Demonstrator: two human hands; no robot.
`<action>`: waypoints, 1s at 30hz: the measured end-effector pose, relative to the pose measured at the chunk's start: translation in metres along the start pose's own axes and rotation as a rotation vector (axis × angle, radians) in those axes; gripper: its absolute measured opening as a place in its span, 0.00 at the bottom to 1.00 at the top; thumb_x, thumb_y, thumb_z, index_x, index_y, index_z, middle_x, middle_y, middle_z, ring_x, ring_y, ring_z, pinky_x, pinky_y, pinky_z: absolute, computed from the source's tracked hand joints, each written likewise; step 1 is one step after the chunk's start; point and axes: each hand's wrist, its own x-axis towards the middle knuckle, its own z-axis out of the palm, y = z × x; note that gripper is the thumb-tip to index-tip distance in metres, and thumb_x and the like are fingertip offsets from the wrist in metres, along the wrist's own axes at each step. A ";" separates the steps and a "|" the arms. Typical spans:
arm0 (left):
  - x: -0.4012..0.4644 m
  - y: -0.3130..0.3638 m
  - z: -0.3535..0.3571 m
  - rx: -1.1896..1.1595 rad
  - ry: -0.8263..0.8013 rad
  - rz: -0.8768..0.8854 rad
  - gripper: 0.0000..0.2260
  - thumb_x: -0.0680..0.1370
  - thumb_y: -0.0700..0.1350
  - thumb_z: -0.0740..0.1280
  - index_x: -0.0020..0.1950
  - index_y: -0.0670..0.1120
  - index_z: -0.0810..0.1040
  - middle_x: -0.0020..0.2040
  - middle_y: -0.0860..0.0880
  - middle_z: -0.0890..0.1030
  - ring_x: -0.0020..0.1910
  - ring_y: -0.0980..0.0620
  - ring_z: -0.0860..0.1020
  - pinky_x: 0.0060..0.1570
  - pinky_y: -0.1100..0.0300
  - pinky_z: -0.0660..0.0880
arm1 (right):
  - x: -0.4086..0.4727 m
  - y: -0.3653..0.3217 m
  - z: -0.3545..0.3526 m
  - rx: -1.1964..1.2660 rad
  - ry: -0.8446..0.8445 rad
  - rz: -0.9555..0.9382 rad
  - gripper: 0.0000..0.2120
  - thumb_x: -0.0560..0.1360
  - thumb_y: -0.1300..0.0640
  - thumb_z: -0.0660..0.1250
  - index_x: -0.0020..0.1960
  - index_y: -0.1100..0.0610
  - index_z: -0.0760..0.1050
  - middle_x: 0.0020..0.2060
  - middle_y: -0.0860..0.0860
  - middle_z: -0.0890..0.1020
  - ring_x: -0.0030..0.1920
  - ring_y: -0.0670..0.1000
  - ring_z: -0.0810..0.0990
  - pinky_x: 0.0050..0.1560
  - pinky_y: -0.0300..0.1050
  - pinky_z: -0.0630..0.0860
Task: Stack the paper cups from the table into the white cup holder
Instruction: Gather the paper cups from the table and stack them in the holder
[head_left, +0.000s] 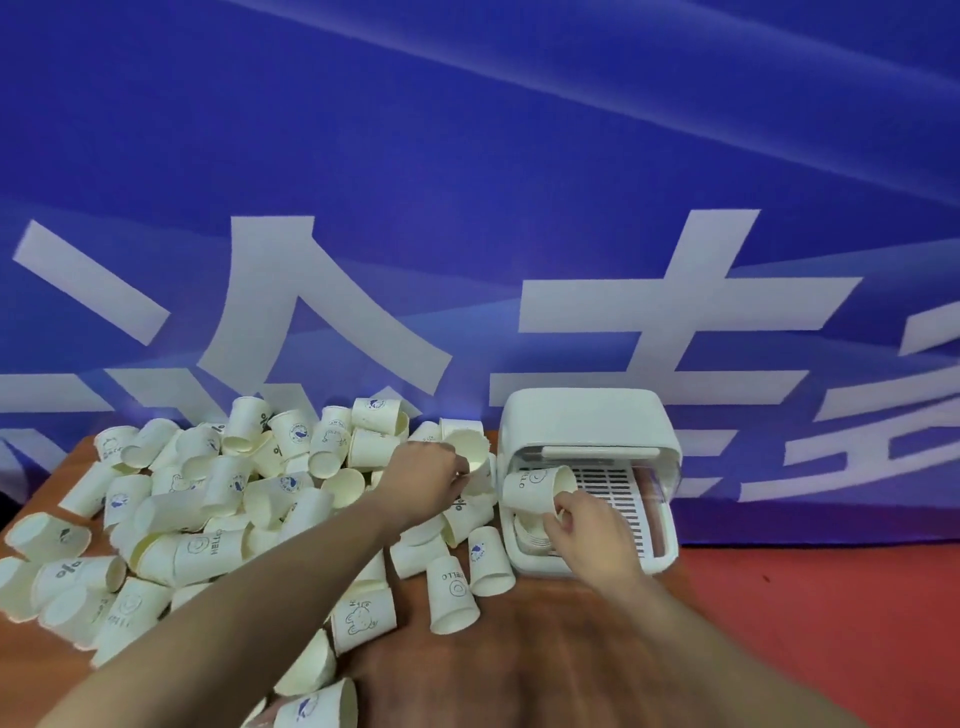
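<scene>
The right hand's fingers (558, 514) are curling round the rim of a paper cup (537, 488), pinching it at its open mouth; the right hand (587, 535) is hovering over the front left part of the white cup holder (587, 415). This held cup is lying tilted on its side, long axis running left to right, mouth facing right toward the holder's slatted tray (608, 493) and base pointing left. Just below it, inside the holder's front left corner, a nested stack of cups (527, 535) is sitting with rims upward.

The left hand's fingers (460, 467) are closing on the rim of a second cup (465, 449), just left of the holder, its mouth tipped up and toward the camera. The left hand (423, 475) is reaching across the heap, its forearm lying over several cups.

The holder is standing open on the wooden counter (545, 649), its lid raised at the back against the blue banner (467, 182). Left of the holder, a loose pile of cups (234, 493) is sprawling across the counter, most lying on their sides pointing every way. Near the holder's front left corner, two cups (452, 592) are standing upside down, bases up.
</scene>
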 end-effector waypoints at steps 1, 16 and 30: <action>0.003 0.007 0.000 -0.009 -0.011 0.025 0.14 0.81 0.54 0.58 0.56 0.53 0.82 0.48 0.52 0.81 0.46 0.50 0.79 0.39 0.59 0.68 | -0.003 0.007 -0.001 -0.006 -0.003 0.005 0.14 0.75 0.48 0.61 0.36 0.54 0.66 0.33 0.49 0.74 0.37 0.53 0.76 0.37 0.48 0.71; 0.035 0.090 0.038 0.000 -0.184 0.127 0.17 0.82 0.55 0.57 0.52 0.49 0.83 0.45 0.48 0.83 0.45 0.44 0.80 0.44 0.57 0.72 | -0.014 0.087 -0.007 -0.030 0.002 0.070 0.13 0.78 0.49 0.60 0.38 0.53 0.64 0.34 0.48 0.73 0.35 0.52 0.72 0.35 0.46 0.65; 0.048 0.096 0.067 0.013 -0.328 0.083 0.18 0.80 0.56 0.63 0.67 0.52 0.76 0.58 0.49 0.82 0.58 0.46 0.78 0.56 0.53 0.73 | -0.003 0.089 -0.005 0.008 0.019 -0.078 0.11 0.81 0.49 0.58 0.42 0.52 0.65 0.37 0.46 0.70 0.34 0.51 0.70 0.36 0.45 0.64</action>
